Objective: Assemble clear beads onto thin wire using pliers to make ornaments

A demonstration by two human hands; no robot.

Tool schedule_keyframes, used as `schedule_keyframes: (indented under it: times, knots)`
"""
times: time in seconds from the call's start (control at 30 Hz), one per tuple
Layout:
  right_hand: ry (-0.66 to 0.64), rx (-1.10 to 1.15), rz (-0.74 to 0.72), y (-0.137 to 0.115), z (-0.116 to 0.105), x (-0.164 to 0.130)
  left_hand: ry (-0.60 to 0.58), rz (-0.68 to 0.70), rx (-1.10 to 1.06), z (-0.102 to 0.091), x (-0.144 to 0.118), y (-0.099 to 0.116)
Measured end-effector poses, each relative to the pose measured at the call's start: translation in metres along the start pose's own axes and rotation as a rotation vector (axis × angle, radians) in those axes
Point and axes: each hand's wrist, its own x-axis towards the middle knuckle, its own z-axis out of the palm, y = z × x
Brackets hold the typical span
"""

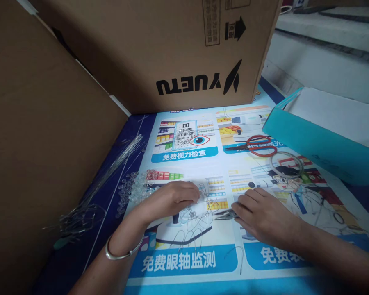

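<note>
My left hand (172, 198), a silver bangle on its wrist, rests on the printed poster (203, 262) with its fingers closed over thin wire pieces (199, 205) threaded with clear beads. My right hand (261, 215) lies just to the right and grips small pliers (226, 214), whose tip points left toward the wire. More bent wire loops (190, 235) lie on the poster below the left hand. A pile of clear beads (133, 188) sits just left of the left hand.
Red-handled scissors (255, 145) lie further back on the poster. A bundle of long wires (107, 176) lies at the left beside a cardboard wall (33, 143). A large cardboard box (172, 53) stands behind. A teal box (320, 143) sits at the right, a clear ring (287, 164) beside it.
</note>
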Motion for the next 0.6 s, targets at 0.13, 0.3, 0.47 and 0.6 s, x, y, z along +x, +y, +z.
schedule_keyframes:
  times: [0.13,0.3,0.47,0.6]
  knots:
    - [0.048,0.042,0.050,-0.013,-0.007,0.003,-0.040,-0.031,0.059,-0.001,0.001,0.005]
    - [0.041,-0.079,0.080,-0.025,-0.009,0.009,-0.074,-0.088,0.162,-0.003,0.003,0.014]
    - [-0.041,-0.131,0.159,-0.021,-0.019,0.005,-0.066,-0.086,0.202,-0.003,0.002,0.016]
    - [0.020,-0.087,0.179,-0.031,-0.027,0.007,-0.072,-0.085,0.212,-0.002,0.003,0.016]
